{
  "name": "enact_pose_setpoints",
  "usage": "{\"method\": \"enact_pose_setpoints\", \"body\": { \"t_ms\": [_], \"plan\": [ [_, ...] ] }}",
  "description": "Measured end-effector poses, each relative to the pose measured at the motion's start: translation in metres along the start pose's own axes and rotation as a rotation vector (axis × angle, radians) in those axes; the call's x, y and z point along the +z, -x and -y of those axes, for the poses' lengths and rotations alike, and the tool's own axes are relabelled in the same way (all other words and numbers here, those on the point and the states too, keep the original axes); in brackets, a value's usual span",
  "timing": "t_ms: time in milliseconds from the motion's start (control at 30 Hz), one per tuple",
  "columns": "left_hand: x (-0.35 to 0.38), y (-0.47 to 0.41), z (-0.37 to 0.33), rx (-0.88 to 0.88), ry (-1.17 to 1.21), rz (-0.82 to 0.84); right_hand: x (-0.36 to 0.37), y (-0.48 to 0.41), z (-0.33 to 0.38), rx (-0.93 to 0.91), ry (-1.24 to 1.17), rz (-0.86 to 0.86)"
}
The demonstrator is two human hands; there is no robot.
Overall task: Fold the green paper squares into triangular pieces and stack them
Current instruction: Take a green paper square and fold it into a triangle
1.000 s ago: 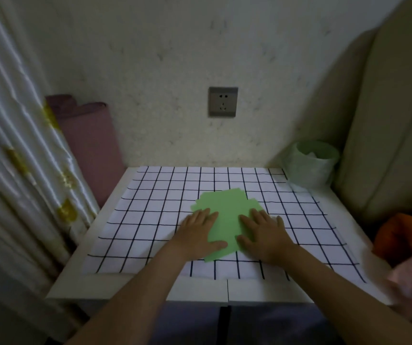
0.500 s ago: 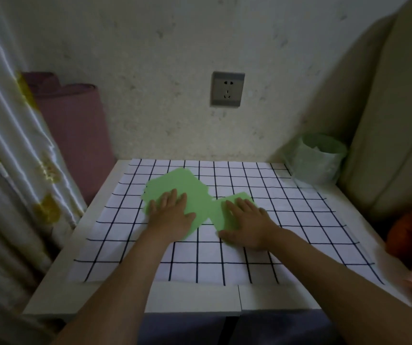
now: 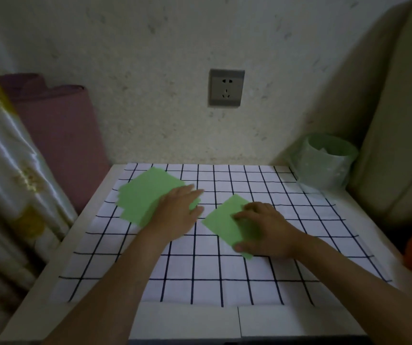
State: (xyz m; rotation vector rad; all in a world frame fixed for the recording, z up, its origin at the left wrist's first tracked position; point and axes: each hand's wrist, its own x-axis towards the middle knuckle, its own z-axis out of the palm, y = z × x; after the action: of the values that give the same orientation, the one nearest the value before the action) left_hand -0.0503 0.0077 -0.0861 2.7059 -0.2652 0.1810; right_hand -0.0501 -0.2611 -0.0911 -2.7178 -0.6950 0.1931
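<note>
A: Where are the papers lying?
B: A pile of green paper squares (image 3: 145, 195) is lying far-left on the grid-clothed white tabletop (image 3: 187, 319). A single green paper square (image 3: 221, 220) is lying apart, near the centre.
A: The hands?
B: The left hand (image 3: 177, 212) is pressing flat on the pile. The right hand (image 3: 267, 230) is touching the single square with fingers bent; whether it is pinching, I cannot tell.

A home room: curtain (image 3: 3, 155), sofa cushion (image 3: 396, 115), wall socket (image 3: 226, 87).
</note>
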Motion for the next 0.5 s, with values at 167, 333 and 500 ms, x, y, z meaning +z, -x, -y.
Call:
{"method": "enact_pose_setpoints", "body": {
  "t_ms": [167, 333, 500],
  "plan": [
    [0.017, 0.015, -0.041, 0.171, 0.161, 0.168, -0.004, 0.009, 0.014, -0.009, -0.029, -0.021],
    [0.024, 0.019, -0.042, 0.15, 0.162, 0.136, -0.011, 0.027, 0.024, -0.031, 0.008, 0.084],
    [0.019, 0.024, -0.045, 0.148, 0.163, 0.15, -0.006, 0.034, 0.017, -0.042, -0.055, -0.015]
  ]
}}
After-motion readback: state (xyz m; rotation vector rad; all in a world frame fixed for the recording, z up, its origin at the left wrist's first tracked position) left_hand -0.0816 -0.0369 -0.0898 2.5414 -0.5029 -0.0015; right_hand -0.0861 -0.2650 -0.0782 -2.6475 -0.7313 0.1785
